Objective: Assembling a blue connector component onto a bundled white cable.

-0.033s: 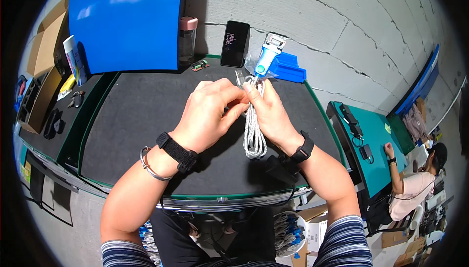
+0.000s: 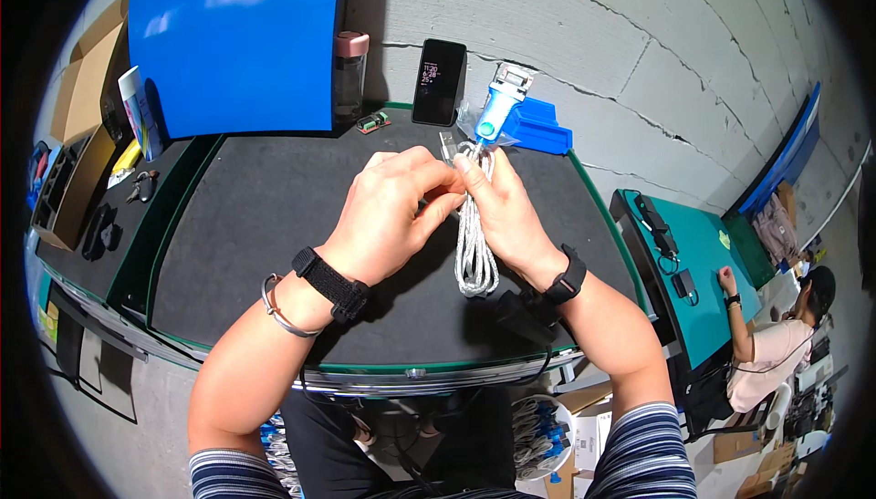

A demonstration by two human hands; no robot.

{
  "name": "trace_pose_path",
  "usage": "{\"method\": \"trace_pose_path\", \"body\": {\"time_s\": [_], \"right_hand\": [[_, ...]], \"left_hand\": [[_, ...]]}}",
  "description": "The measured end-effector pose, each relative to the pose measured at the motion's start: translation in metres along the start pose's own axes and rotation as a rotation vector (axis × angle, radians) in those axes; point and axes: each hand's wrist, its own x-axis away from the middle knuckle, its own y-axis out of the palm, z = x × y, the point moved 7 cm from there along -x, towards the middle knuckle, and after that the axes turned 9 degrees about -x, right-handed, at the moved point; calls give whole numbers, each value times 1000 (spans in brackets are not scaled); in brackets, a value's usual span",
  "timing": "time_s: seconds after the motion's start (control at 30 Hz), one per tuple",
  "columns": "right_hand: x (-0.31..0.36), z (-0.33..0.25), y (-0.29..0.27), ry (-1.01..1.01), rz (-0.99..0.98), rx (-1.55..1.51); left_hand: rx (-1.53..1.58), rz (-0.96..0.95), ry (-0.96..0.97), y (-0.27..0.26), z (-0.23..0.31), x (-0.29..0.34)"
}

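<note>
A coiled grey-white braided USB cable (image 2: 474, 266) is held upright over the dark work mat, its loops hanging down. My right hand (image 2: 507, 212) is closed round the upper part of the bundle, thumb across its front. Against the bundle's left side, my left hand (image 2: 394, 202) pinches with thumb and fingertips at the cable; the exact spot is hidden. Just above those fingertips pokes up a metal USB plug (image 2: 447, 145). At the bundle's top stands a blue connector (image 2: 501, 103) with a metal-and-clear end.
Behind the hands are a phone (image 2: 439, 82), a small green circuit board (image 2: 372, 122), a pink-lidded bottle (image 2: 350, 75) and a blue tray (image 2: 540, 126). A white bucket (image 2: 568, 444) of cables sits below the table. Another person (image 2: 776, 344) works at a green table on the right.
</note>
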Motion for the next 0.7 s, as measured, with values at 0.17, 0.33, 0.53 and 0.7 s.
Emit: {"method": "trace_pose_path", "body": {"time_s": [0.17,0.33,0.53,0.7], "right_hand": [[-1,8,3,74,-5,-141],[-1,9,0,30,-7,-87],[-3,13,-4,32,12,-28],[0,1,-2,-134,34,100]], "left_hand": [[100,-54,-70,4,-5,-1],[112,-108,-91,9,-4,1],[46,-147,-37,13,1,1],[270,-190,-170,16,-7,2]]}}
